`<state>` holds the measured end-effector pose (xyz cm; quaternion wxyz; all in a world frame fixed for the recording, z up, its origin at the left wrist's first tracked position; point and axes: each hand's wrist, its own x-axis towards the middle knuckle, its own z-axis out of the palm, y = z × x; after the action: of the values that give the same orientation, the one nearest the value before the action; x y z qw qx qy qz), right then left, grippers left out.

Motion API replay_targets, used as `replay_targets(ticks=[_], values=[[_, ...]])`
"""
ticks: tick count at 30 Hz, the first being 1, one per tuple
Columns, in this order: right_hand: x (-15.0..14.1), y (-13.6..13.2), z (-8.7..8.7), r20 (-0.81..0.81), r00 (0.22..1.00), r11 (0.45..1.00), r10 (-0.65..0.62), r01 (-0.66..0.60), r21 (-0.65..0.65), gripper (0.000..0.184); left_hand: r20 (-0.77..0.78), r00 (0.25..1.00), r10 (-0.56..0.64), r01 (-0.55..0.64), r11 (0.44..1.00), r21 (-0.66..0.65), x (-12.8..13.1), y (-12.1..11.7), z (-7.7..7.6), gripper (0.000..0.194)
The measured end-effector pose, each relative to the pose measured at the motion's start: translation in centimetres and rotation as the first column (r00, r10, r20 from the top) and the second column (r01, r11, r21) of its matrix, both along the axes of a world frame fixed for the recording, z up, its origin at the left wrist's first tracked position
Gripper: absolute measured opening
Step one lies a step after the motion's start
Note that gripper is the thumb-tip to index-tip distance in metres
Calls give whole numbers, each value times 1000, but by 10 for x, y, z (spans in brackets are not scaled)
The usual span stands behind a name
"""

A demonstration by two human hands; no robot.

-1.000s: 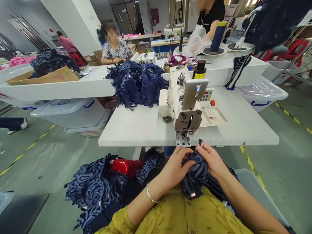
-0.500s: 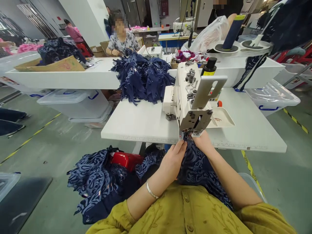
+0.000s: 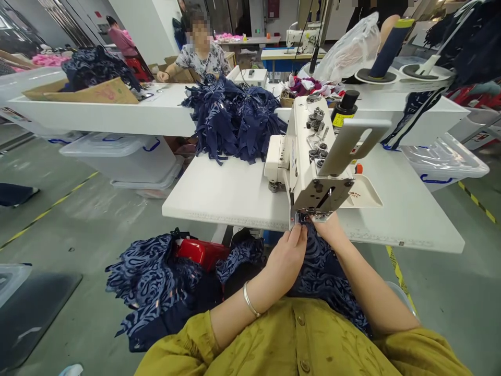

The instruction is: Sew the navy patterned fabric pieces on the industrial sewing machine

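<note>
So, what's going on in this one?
A person has both hands at the front of a white sewing machine. The left hand pinches patterned navy fabric there; the right hand is close beside it, its fingers partly hidden by the machine. A heap of navy pieces lies left of the machine, and a co-worker is across the table.
</note>
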<state>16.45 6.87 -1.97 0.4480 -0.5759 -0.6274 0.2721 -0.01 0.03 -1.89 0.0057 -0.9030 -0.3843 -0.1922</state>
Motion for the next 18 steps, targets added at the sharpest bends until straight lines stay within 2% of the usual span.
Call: replay_targets(ticks=[7, 11, 15, 18], values=[[0, 0, -1, -16, 1000, 999, 2, -2, 37, 27, -65, 998, 8, -1, 995, 96, 3, 1, -2, 42], [0, 1, -1, -32, 999, 997, 7, -4, 80, 31, -110, 994, 17, -6, 995, 98, 3, 2, -4, 43], [0, -1, -2, -46, 999, 998, -27, 29, 54, 32, -149, 989, 24, -11, 996, 84, 2, 2, -5, 45], [0, -13, -6, -79, 992, 995, -94, 95, 16, 30, -116, 993, 19, -6, 994, 110, 3, 4, -5, 40]])
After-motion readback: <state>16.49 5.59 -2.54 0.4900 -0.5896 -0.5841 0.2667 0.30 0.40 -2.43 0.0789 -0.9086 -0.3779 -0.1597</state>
